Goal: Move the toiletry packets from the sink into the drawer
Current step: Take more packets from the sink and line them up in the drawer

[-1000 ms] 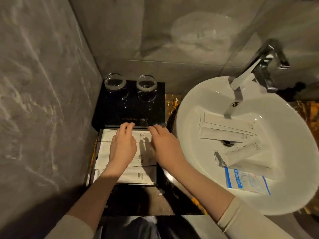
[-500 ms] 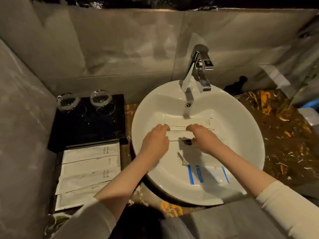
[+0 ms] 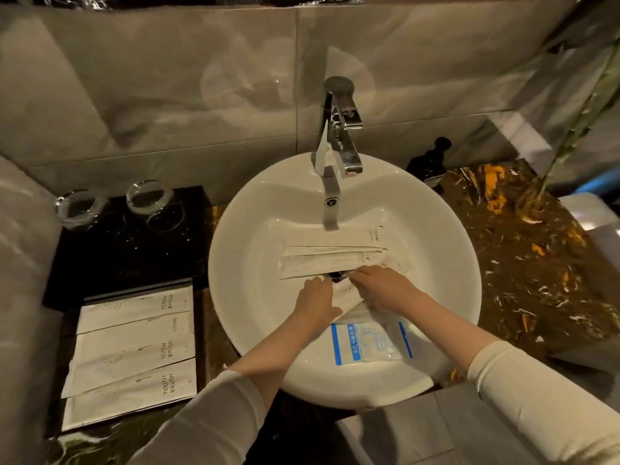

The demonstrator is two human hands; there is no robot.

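The white round sink (image 3: pixel 241 297) holds several toiletry packets. Two long white packets (image 3: pixel 322 260) lie across the basin behind the drain. A clear packet with blue stripes (image 3: pixel 369 344) lies at the near side. Between them is a tilted white packet (image 3: pixel 347 297). My left hand (image 3: pixel 315 302) grips its left end with curled fingers. My right hand (image 3: pixel 385 290) presses down on its right part; how much it grips is hidden. The open drawer (image 3: pixel 201 317) at the left holds several white toothbrush and comb packets (image 3: pixel 134 347) laid side by side.
A chrome tap (image 3: pixel 339 129) overhangs the sink's far side. Two upturned glasses (image 3: pixel 149 198) stand on a black box (image 3: pixel 127 250) behind the drawer. A dark bottle (image 3: pixel 429 162) stands right of the tap on the brown marble counter (image 3: pixel 523 270). Tiled walls close the left and back.
Both hands left the packets in the drawer and moved right into the sink. They then drew back from the long packets onto the tilted packet nearer me.
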